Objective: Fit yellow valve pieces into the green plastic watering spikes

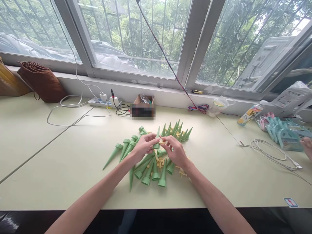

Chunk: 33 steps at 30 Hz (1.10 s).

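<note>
My left hand is closed round a green cone, which points upward. Pinched in the fingers of my right hand, close beside that cone, is a small pale-yellow piece. Several loose green cones with ribbed caps lie below and to the left of my hands. Behind my hands, more green cones stand point up in a cluster, with yellow pieces among them. A pile of small yellow pieces sits on the table between the cones, partly hidden by my hands.
On the pale table are a power strip, a small box, a brown bag, a spray can, a white cable and bagged teal items. Another person's hand shows at the right edge.
</note>
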Each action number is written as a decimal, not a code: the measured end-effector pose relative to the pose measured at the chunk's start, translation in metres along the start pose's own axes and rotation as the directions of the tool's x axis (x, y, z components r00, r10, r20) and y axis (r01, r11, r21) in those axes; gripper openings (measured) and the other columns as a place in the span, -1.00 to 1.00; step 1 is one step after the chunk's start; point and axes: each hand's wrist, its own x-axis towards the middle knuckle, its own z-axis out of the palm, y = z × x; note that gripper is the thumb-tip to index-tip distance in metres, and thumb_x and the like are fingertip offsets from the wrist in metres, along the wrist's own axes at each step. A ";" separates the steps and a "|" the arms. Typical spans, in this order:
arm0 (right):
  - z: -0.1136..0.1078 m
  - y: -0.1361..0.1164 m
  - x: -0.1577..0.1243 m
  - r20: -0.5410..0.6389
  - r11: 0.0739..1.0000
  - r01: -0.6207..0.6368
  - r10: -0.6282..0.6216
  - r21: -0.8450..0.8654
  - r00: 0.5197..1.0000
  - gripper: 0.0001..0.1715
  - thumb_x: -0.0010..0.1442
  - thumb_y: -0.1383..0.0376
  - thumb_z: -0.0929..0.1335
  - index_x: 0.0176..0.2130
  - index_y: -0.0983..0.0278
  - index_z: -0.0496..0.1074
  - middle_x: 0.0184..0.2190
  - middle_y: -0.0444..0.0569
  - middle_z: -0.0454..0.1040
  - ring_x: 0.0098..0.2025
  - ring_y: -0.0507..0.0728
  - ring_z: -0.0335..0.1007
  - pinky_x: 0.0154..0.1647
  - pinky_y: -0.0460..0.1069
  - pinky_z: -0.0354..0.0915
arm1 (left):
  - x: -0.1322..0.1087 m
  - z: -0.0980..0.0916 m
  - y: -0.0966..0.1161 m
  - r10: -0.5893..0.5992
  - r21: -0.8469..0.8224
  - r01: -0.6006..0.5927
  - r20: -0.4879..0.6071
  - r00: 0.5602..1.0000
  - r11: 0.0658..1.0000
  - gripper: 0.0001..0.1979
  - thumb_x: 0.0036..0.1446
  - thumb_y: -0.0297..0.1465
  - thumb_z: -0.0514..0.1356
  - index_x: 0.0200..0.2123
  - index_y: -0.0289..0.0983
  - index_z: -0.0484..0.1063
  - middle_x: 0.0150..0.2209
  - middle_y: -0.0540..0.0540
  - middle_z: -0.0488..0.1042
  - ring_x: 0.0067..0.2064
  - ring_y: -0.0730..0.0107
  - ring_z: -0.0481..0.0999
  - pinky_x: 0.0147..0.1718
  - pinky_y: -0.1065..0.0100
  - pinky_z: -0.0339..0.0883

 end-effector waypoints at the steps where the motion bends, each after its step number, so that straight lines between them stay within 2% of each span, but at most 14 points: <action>1: 0.000 0.001 0.000 0.004 1.000 0.006 -0.006 -0.005 1.000 -0.75 0.37 0.26 0.25 0.02 0.20 0.37 -0.15 0.02 0.45 -0.39 0.04 0.37 -0.39 -0.04 0.35 | 0.000 -0.001 -0.001 0.001 -0.006 -0.001 0.004 1.000 1.000 -0.65 -0.06 -0.19 0.40 -0.31 -0.31 0.45 -0.43 0.06 0.21 -0.59 0.72 0.00 -0.68 0.54 -0.10; 6: 0.000 0.005 0.000 0.014 0.998 0.041 -0.040 -0.040 0.999 -0.75 0.38 0.28 0.25 0.03 0.22 0.36 -0.20 0.00 0.44 -0.37 0.03 0.35 -0.33 -0.05 0.34 | 0.002 -0.003 -0.005 0.001 -0.012 -0.001 0.000 1.000 1.000 -0.66 -0.02 -0.16 0.38 -0.36 -0.31 0.45 -0.42 0.05 0.20 -0.60 0.75 -0.02 -0.68 0.54 -0.11; 11: -0.002 0.007 0.000 0.027 0.994 0.057 -0.055 -0.091 0.998 -0.77 0.40 0.25 0.22 -0.05 0.27 0.38 -0.30 -0.01 0.43 -0.37 0.05 0.33 -0.36 -0.06 0.28 | 0.000 -0.001 -0.002 0.007 0.033 -0.008 0.031 0.999 0.999 -0.64 -0.01 -0.12 0.36 -0.33 -0.30 0.46 -0.34 -0.01 0.35 -0.61 0.74 -0.01 -0.67 0.52 -0.06; 16: -0.001 0.006 -0.001 0.054 0.993 0.006 0.001 -0.119 0.999 -0.66 0.42 0.22 0.16 -0.34 0.26 0.35 -0.45 -0.08 0.37 -0.45 0.04 0.25 -0.40 -0.06 0.21 | -0.004 0.001 0.002 0.136 0.193 -0.145 0.059 0.989 0.970 -0.61 0.03 -0.09 0.31 -0.21 -0.28 0.46 -0.36 -0.07 0.41 -0.53 0.58 0.20 -0.67 0.52 -0.01; 20: 0.001 0.007 -0.002 0.043 0.993 -0.030 0.036 -0.115 0.998 -0.60 0.42 0.18 0.15 -0.41 0.25 0.30 -0.51 -0.10 0.33 -0.49 0.03 0.21 -0.43 -0.06 0.18 | -0.004 0.002 0.002 0.217 0.274 -0.227 0.064 0.974 0.935 -0.65 0.06 -0.13 0.29 -0.20 -0.27 0.46 -0.41 -0.06 0.42 -0.52 0.53 0.25 -0.67 0.51 0.03; 23: 0.001 0.006 -0.001 0.024 0.996 -0.027 0.029 -0.088 0.999 -0.63 0.42 0.17 0.17 -0.36 0.26 0.35 -0.47 -0.08 0.37 -0.46 0.04 0.26 -0.40 -0.06 0.21 | -0.004 0.002 0.001 0.202 0.243 -0.208 0.049 0.978 0.948 -0.66 0.07 -0.14 0.28 -0.21 -0.26 0.46 -0.42 -0.04 0.39 -0.53 0.55 0.20 -0.66 0.51 0.00; 26: 0.001 0.004 -0.001 0.016 0.999 -0.015 0.016 -0.039 1.000 -0.76 0.38 0.17 0.24 -0.14 0.24 0.40 -0.34 -0.04 0.44 -0.42 0.05 0.33 -0.36 -0.04 0.29 | -0.003 0.001 0.000 0.164 0.197 -0.165 0.023 0.986 0.966 -0.65 0.08 -0.12 0.28 -0.22 -0.27 0.46 -0.40 -0.04 0.38 -0.54 0.58 0.16 -0.65 0.51 -0.04; 29: 0.000 0.001 0.000 0.025 1.000 -0.006 0.006 -0.003 1.000 -0.71 0.35 0.19 0.28 0.04 0.19 0.35 -0.20 0.00 0.46 -0.39 0.05 0.38 -0.36 -0.03 0.36 | -0.002 -0.001 0.000 0.122 0.144 -0.120 -0.008 0.992 0.982 -0.61 0.06 -0.09 0.30 -0.20 -0.28 0.46 -0.38 -0.05 0.40 -0.56 0.61 0.12 -0.64 0.50 -0.07; 33: 0.001 0.003 -0.001 0.026 1.000 0.018 -0.018 -0.015 1.000 -0.74 0.36 0.24 0.28 0.03 0.18 0.36 -0.15 0.02 0.45 -0.36 0.06 0.41 -0.36 -0.03 0.38 | 0.001 -0.004 -0.003 0.070 0.051 -0.068 -0.036 0.997 0.996 -0.58 0.00 -0.09 0.34 -0.21 -0.29 0.47 -0.34 -0.04 0.40 -0.60 0.70 0.02 -0.66 0.50 -0.13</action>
